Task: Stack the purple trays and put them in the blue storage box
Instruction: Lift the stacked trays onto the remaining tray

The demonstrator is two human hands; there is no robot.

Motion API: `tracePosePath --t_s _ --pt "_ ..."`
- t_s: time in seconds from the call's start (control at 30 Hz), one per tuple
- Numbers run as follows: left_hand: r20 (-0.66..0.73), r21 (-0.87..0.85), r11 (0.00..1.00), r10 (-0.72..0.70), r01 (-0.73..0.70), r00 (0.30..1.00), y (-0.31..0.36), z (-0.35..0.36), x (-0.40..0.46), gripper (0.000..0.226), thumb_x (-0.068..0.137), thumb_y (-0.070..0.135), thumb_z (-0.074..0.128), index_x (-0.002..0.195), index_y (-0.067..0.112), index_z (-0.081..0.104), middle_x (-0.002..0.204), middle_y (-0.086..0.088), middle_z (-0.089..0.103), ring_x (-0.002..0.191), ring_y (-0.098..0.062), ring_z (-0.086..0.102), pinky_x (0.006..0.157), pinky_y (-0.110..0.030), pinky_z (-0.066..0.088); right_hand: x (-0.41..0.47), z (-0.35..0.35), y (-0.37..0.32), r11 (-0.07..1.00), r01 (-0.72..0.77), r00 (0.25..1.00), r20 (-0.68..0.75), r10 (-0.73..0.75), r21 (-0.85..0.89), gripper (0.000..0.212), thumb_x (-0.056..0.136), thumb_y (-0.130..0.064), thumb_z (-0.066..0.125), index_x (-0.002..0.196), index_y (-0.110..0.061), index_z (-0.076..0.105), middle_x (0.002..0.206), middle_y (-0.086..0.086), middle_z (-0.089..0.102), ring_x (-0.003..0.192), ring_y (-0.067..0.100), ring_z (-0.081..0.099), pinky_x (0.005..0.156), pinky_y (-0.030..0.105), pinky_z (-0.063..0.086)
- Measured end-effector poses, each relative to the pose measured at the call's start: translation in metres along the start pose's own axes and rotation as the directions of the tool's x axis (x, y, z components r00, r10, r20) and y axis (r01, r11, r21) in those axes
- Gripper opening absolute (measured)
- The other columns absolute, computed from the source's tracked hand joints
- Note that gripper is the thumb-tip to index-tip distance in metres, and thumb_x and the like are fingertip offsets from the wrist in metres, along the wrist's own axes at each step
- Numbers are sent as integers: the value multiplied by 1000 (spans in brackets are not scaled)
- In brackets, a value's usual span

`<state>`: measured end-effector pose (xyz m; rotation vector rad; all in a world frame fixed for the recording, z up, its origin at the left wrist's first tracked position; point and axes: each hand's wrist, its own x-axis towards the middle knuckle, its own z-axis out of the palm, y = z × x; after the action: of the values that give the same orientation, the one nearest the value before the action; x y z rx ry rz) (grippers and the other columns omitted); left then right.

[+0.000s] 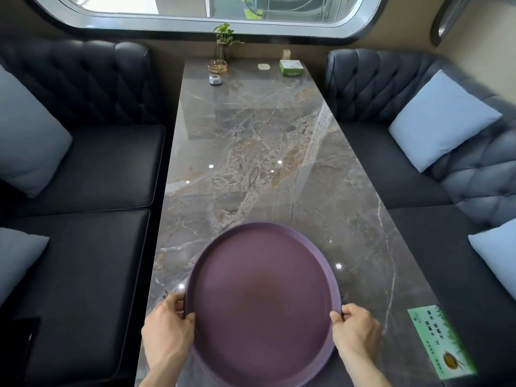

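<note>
A round purple tray (262, 300) fills the near end of the marble table (259, 152). A second purple rim shows under its near left edge, so it seems to sit on another tray. My left hand (167, 328) grips the tray's left rim, thumb over the edge. On the opposite side my right hand (354, 328) grips the right rim the same way. No blue storage box is in view.
Dark tufted sofas with pale cushions (441, 118) flank the table on both sides. At the far end stand a plant in a glass vase (224, 43), a glass ashtray (217, 67), a small white device (215, 79) and a green tissue box (291, 67). A green sticker (441, 342) lies at the near right.
</note>
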<state>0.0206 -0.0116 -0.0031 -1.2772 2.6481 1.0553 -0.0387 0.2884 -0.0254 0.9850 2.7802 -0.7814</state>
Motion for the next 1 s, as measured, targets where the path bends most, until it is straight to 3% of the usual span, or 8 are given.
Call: tracePosePath --t_s 0.33,0.53,0.73,1.0 --pt "-3 23 1000 -8 8 1000 -4 6 6 34 68 9 78 97 27 73 79 10 74 81 -21 71 75 -34 53 0 2 -1 1000 -5 1000 -3 5 -13 9 75 -15 81 76 -13 72 77 13 71 75 37 63 61 32 43" --pt "-22 83 996 25 -23 999 -8 10 10 32 68 13 75 96 28 70 85 7 75 82 -24 69 66 -32 43 1 2 0 1000 2 1000 -25 -2 -20 14 73 -14 82 69 -12 69 73 14 70 64 32 52 60 32 42" --pt "-29 117 992 52 -48 998 -11 11 14 28 67 13 74 90 28 66 84 6 71 74 -22 60 65 -33 43 0 1 -2 998 21 1000 -17 -22 -56 10 74 -14 81 71 -12 71 78 13 72 76 37 63 63 34 47" --pt "-15 164 983 82 -78 997 -12 12 16 24 69 14 72 89 25 63 83 8 66 72 -22 55 64 -33 41 -1 3 0 996 42 998 -37 -45 -83 15 75 -15 80 68 -10 68 73 11 70 72 36 61 61 35 48"
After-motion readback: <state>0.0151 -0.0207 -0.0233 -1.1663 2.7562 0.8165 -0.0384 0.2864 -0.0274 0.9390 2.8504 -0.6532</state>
